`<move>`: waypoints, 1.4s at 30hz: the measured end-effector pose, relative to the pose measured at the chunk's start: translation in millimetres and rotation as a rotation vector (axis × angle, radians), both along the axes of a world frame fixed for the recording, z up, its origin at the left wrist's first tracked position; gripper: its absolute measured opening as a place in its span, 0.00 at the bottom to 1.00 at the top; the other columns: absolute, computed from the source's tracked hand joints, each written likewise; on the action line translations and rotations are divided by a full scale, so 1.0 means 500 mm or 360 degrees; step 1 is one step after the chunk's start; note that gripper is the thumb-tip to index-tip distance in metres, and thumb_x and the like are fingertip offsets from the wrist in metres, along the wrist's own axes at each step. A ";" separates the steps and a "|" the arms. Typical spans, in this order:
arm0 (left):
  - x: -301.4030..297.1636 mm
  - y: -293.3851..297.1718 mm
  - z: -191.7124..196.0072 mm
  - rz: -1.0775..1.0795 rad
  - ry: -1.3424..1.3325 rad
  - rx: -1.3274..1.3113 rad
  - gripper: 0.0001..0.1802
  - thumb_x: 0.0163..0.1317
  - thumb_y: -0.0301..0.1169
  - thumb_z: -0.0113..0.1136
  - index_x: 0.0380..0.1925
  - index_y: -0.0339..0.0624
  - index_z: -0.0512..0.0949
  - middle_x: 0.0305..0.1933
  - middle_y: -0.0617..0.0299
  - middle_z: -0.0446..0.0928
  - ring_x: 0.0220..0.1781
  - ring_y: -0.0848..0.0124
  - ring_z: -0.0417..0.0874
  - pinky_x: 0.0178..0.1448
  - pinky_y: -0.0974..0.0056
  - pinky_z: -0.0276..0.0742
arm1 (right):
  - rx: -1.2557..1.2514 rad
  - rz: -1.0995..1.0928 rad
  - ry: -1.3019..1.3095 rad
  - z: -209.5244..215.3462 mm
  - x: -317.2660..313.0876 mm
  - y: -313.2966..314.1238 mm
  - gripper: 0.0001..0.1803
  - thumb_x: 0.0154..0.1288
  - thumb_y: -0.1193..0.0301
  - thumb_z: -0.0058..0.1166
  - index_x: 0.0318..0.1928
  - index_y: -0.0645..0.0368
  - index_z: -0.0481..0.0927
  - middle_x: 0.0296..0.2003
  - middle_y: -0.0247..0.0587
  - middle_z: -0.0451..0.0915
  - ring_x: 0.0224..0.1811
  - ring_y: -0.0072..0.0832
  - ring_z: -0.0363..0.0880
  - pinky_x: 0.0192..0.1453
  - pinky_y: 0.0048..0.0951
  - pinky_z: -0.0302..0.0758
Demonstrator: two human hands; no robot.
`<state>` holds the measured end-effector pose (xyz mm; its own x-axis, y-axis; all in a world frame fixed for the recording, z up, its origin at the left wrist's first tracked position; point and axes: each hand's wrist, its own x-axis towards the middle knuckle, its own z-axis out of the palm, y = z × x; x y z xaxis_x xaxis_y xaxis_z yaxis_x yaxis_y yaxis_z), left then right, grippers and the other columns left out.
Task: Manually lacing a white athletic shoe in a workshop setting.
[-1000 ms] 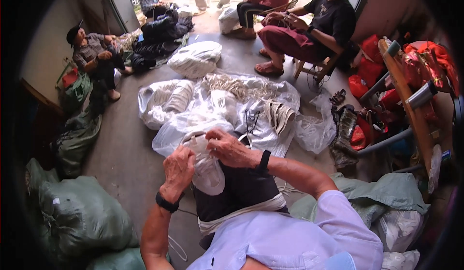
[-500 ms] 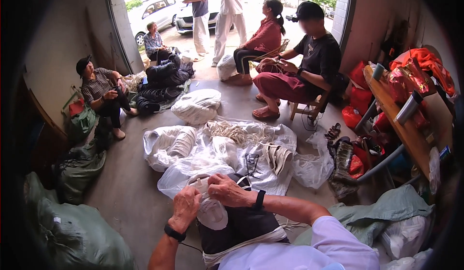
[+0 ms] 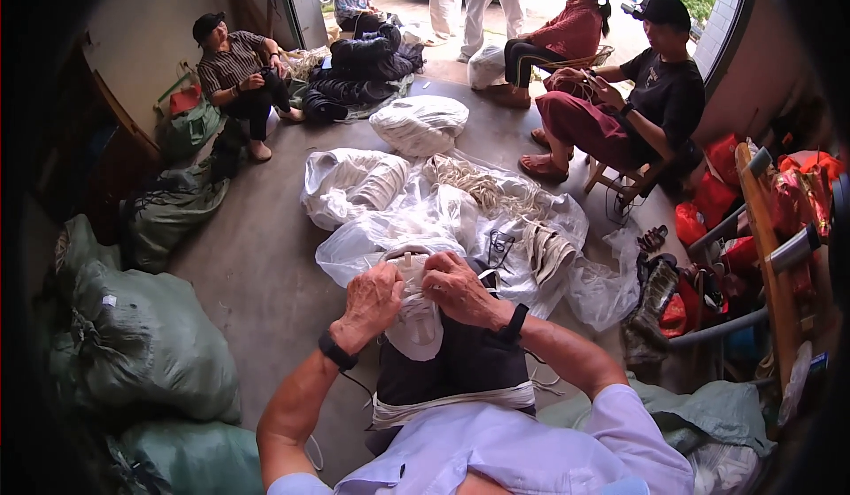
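A pale cream shoe (image 3: 416,337) rests on my dark-clad lap, its rounded toe toward me. My left hand (image 3: 374,300) is closed at the left side of its lacing opening. Opposite it, my right hand (image 3: 462,293) pinches at the right side of the same opening. Whether a lace lies between the fingers is too small to make out. Just beyond the shoe, clear plastic bags lie on the floor with a bundle of cream laces (image 3: 469,183) and a stack of pale shoe pieces (image 3: 549,252). Cream cords (image 3: 453,409) cross my lap.
Stuffed green sacks (image 3: 150,340) stand at the left. A wooden board (image 3: 772,256) with grey tubes and red bags leans at the right. A seated person in black (image 3: 660,96) works at the right; others sit or stand near the doorway. Black bundles (image 3: 359,79) lie far left.
The head view has shifted, so the surroundings appear lower and farther right. Both hands stay at the shoe's lacing opening, with the right hand now slightly farther from the left.
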<state>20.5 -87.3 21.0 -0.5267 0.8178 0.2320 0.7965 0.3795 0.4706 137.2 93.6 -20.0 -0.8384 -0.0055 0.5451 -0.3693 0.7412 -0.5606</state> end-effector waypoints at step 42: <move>-0.007 -0.003 0.014 -0.0032 0.0078 -0.0168 0.07 0.62 0.33 0.55 0.32 0.42 0.78 0.36 0.50 0.79 0.38 0.47 0.83 0.42 0.44 0.76 | 0.0058 0.0033 0.0098 0.011 0.006 -0.003 0.07 0.57 0.77 0.60 0.32 0.58 0.73 0.44 0.43 0.71 0.49 0.45 0.71 0.54 0.42 0.71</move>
